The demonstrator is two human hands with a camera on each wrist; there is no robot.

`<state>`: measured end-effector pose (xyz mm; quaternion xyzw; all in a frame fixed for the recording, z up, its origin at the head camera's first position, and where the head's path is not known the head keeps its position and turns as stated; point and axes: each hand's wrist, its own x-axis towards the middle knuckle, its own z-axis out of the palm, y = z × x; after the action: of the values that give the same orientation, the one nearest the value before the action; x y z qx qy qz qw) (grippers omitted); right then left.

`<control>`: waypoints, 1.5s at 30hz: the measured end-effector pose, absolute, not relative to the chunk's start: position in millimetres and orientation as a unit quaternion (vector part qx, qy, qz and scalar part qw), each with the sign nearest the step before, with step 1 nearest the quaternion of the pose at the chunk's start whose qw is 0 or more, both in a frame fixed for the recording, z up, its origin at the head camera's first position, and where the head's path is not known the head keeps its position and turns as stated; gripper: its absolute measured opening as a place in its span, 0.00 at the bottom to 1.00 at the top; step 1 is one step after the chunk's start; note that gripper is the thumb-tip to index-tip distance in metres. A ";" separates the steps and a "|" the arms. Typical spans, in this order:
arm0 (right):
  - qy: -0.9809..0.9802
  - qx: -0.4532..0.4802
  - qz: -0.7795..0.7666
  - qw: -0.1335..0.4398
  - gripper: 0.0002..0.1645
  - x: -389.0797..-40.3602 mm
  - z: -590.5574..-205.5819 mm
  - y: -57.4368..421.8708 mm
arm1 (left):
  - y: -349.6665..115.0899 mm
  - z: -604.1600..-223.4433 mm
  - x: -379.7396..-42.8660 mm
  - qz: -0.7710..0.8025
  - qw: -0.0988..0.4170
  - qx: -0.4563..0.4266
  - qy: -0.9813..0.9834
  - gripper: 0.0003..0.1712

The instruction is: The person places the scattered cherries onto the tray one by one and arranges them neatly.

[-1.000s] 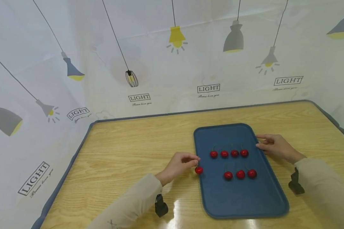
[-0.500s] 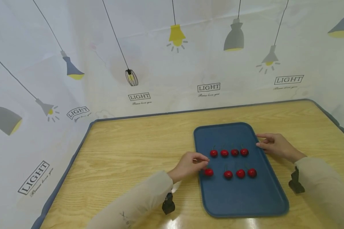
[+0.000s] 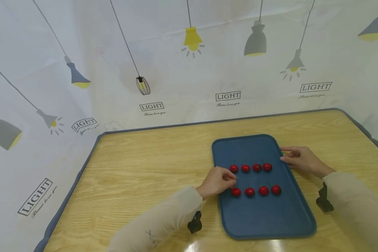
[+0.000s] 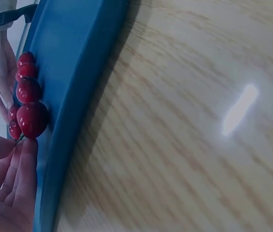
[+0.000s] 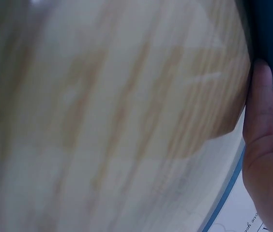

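Observation:
A blue tray [image 3: 267, 217] lies on the table, bearing red cherries with green stems in two rows. My left hand [image 3: 218, 180] reaches over the tray's left rim and pinches the stem of the leftmost front-row cherry [image 3: 236, 191]. In the left wrist view that cherry [image 4: 32, 119] hangs from thumb and fingertips, close over the tray and lined up with the rest of its row. At the tray's right rim, my right hand [image 3: 305, 161] touches the outer edge with thumb and forefinger, spread a little apart. The right wrist view has the thumb [image 5: 261, 101] against the rim.
Several cherries form the back row, among them one [image 3: 245, 168] near its middle. The front row continues right with a cherry [image 3: 263, 190] and its neighbours. Around the tray is the wood-grain table [image 3: 151, 161], backed by a lamp-printed curtain [image 3: 176, 70].
My left hand has moved right from outside the tray's left rim to over the tray, bringing the cherry to the left end of the front row. The right hand has stayed at the rim.

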<state>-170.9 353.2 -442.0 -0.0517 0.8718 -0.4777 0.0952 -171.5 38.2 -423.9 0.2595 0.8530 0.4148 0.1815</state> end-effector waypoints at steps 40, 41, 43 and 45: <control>0.869 -0.050 -0.483 0.098 0.36 -172.9 -444.4 354.6 | 40.0 -427.6 -169.7 0.425 0.199 0.233 0.852 0.08; 0.869 -0.050 -0.482 0.098 0.36 -172.8 -444.4 354.6 | 40.2 -427.9 -169.6 0.426 0.200 0.231 0.852 0.08; 0.869 -0.050 -0.481 0.099 0.35 -172.8 -444.6 354.7 | 40.5 -428.2 -169.5 0.426 0.200 0.228 0.853 0.08; 0.870 -0.049 -0.479 0.100 0.36 -172.9 -445.0 354.9 | 40.9 -428.2 -169.3 0.429 0.202 0.225 0.851 0.08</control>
<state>-172.9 354.9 -445.0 -0.0492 0.8705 -0.4794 0.1002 -169.3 40.9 -428.2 0.2252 0.8513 0.4288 0.2016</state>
